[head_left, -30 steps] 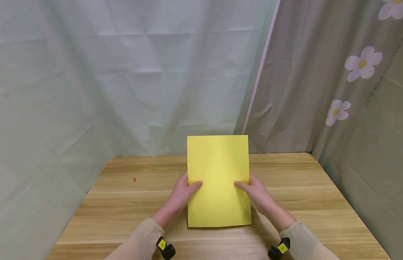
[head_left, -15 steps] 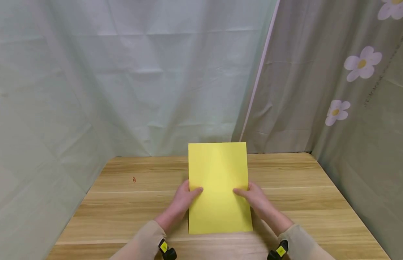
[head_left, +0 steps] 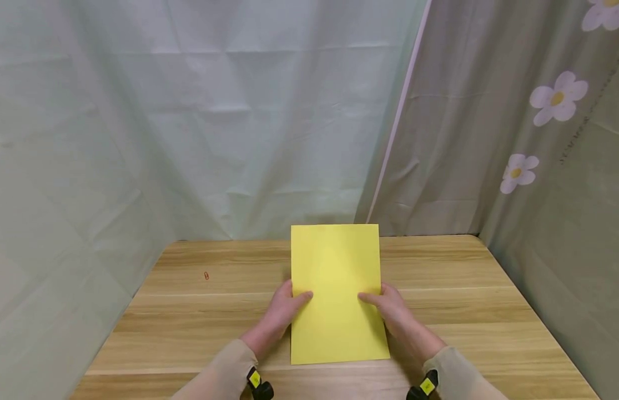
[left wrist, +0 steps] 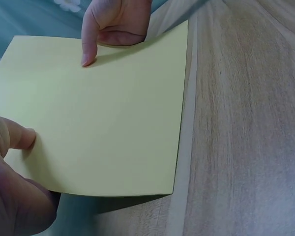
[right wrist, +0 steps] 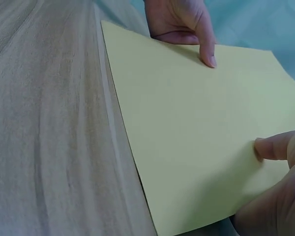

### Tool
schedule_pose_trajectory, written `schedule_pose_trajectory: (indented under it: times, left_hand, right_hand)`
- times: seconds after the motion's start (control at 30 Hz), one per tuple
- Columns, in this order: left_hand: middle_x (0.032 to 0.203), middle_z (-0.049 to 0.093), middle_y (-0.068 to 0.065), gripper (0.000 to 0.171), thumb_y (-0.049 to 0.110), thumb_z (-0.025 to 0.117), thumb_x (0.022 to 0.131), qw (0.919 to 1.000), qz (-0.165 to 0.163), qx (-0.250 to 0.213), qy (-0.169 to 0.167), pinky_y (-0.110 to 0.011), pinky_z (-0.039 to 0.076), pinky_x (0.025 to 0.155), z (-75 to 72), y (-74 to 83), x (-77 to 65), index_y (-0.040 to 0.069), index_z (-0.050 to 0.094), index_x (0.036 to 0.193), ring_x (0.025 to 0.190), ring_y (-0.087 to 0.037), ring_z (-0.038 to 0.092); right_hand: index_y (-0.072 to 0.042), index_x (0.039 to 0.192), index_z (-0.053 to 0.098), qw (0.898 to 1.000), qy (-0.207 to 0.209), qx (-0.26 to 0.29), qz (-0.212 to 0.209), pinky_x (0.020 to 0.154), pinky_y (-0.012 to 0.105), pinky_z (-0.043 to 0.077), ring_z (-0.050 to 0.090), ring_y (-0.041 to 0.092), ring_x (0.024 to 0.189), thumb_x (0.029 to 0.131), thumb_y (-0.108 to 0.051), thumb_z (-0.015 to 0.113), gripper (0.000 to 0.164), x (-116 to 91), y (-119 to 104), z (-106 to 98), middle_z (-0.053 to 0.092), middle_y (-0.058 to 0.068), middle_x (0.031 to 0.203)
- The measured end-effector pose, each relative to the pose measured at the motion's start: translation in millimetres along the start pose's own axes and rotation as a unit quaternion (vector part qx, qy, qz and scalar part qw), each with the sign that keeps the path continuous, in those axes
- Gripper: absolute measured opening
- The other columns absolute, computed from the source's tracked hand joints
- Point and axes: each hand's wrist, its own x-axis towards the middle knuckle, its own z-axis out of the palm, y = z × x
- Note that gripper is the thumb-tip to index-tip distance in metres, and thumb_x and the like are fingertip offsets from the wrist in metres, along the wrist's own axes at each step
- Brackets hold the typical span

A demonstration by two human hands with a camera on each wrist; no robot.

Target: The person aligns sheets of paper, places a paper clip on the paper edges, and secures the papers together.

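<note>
A plain yellow sheet of paper [head_left: 336, 328] is held up over the middle of the table, tilted with its far edge raised. My left hand [head_left: 281, 308] grips its left edge, thumb on top and the other fingers hidden beneath. On the opposite edge my right hand [head_left: 395, 308] pinches it the same way. Both wrist views show the sheet [left wrist: 108, 118] bowing slightly between the two thumbs. In the right wrist view, the near edge of the paper [right wrist: 187, 123] lies close over the wood.
A small red paper clip [head_left: 206, 275] lies on the wooden table [head_left: 189, 322] at the far left. Pale curtains [head_left: 269, 122] enclose the table at the back and sides, with flower prints [head_left: 559, 98] on the right one. Each wrist wears a black camera strap [head_left: 259, 384].
Both hands have lowered the yellow sheet and brought it slightly nearer, so its top edge sits lower against the curtain. The grip is unchanged, and the paper clip has stayed put.
</note>
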Motion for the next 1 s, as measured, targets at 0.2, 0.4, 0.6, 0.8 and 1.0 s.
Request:
schedule_pose_trajectory:
  times: [0.2,0.4,0.6,0.8,1.0]
  left_hand:
    - [0.105,0.067,-0.017,0.049,0.012,0.064,0.100,1.0000,-0.006,0.003,0.000,-0.037,0.058,0.073,2.2,-3.2,-0.6,-0.008,0.044,0.140,0.082,-0.024,0.068]
    - [0.109,0.065,-0.019,0.050,0.010,0.063,0.101,0.9998,-0.012,0.007,0.010,-0.041,0.058,0.076,5.9,-3.0,-1.1,-0.010,0.041,0.141,0.084,-0.023,0.067]
    - [0.111,0.063,-0.018,0.054,0.012,0.065,0.099,0.9997,-0.020,0.000,0.012,-0.036,0.057,0.077,5.3,-8.6,0.9,-0.010,0.041,0.142,0.086,-0.022,0.066]
    - [0.114,0.063,-0.018,0.055,0.015,0.062,0.101,0.9997,-0.023,-0.007,0.007,-0.036,0.055,0.081,5.2,-11.7,3.3,-0.009,0.039,0.145,0.091,-0.023,0.065]
    - [0.115,0.063,-0.017,0.055,0.016,0.062,0.101,0.9996,-0.024,-0.009,0.014,-0.036,0.055,0.082,6.0,-13.9,2.9,-0.009,0.041,0.145,0.092,-0.023,0.065]
  right_hand:
    - [0.006,0.134,0.055,1.000,0.003,0.022,0.012,0.076,0.041,0.059,0.070,0.027,0.085,0.096,-0.011,0.069,0.044,-0.9,3.7,-0.7,0.071,0.015,0.103]
    - [0.004,0.133,0.057,0.999,0.012,0.032,0.019,0.074,0.041,0.059,0.071,0.027,0.084,0.097,-0.017,0.069,0.044,-0.1,6.9,-0.3,0.072,0.013,0.101]
    - [0.004,0.129,0.058,0.998,0.040,0.035,0.023,0.070,0.038,0.059,0.070,0.024,0.079,0.095,-0.020,0.071,0.043,-1.9,8.9,3.9,0.072,0.012,0.096]
    - [0.006,0.126,0.059,0.998,0.044,0.041,0.013,0.069,0.038,0.059,0.070,0.024,0.078,0.097,-0.019,0.070,0.040,-1.5,11.9,5.0,0.072,0.012,0.094]
    - [0.005,0.125,0.059,0.998,0.036,0.048,0.012,0.069,0.038,0.060,0.071,0.024,0.077,0.097,-0.019,0.070,0.038,-1.2,14.3,4.3,0.073,0.011,0.092]
